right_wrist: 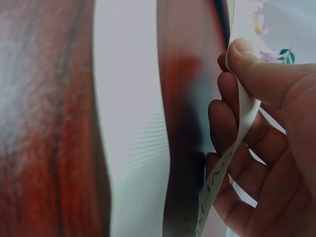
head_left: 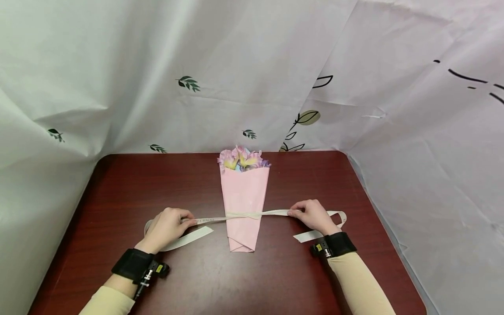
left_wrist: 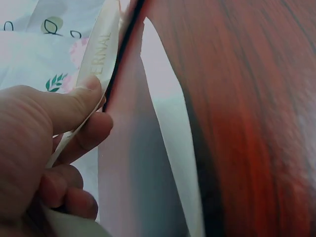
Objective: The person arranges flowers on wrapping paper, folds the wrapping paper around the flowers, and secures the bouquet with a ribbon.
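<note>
A bouquet of pink and purple flowers (head_left: 243,159) in pink wrapping paper (head_left: 245,192) lies on the table, blooms toward the back. A cream ribbon (head_left: 212,220) with printed letters crosses the lower part of the wrapping. My left hand (head_left: 168,225) pinches the ribbon between thumb and finger, left of the bouquet. On the right side, my right hand (head_left: 313,215) pinches the other stretch of ribbon. Both stretches run nearly straight from the wrapping to the hands. Loose ribbon tails (left_wrist: 170,113) loop back past each hand onto the table. The ribbon's crossing is too small to make out.
The dark red wooden table (head_left: 189,280) has rounded back corners. White curtains (head_left: 236,65) with leaf prints hang behind it and at both sides. A black band with a small camera sits on each wrist.
</note>
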`<state>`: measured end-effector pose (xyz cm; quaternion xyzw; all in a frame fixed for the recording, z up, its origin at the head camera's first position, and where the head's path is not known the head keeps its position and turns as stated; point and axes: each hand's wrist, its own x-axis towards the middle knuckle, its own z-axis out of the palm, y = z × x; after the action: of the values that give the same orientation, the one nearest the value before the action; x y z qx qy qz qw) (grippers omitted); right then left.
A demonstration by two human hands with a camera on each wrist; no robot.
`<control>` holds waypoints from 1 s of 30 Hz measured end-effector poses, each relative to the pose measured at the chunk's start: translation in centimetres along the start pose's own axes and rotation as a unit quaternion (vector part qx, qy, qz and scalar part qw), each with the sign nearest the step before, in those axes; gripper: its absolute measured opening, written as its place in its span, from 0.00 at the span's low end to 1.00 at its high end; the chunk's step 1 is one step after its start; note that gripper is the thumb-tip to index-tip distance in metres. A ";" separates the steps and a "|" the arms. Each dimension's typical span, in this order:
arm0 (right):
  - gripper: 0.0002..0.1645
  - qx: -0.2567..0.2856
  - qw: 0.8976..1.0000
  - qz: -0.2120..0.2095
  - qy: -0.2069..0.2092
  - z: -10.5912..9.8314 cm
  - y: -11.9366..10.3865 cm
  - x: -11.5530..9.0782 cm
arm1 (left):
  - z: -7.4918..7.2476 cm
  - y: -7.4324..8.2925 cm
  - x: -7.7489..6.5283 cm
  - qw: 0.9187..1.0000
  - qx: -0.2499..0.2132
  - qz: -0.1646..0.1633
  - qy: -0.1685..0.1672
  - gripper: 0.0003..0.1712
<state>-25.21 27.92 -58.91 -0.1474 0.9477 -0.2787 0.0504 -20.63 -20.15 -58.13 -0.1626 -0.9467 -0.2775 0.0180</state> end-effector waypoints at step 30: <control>0.11 -0.035 0.995 0.077 0.049 -1.0 2.5 -2.9 | -1.6 -3.6 -1.6 0.994 -0.013 -0.106 -0.007 0.10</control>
<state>-23.24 31.38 -59.41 -0.0621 0.9666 -0.2477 0.0202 -20.37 -24.33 -58.87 -0.0634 -0.9551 -0.2885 -0.0206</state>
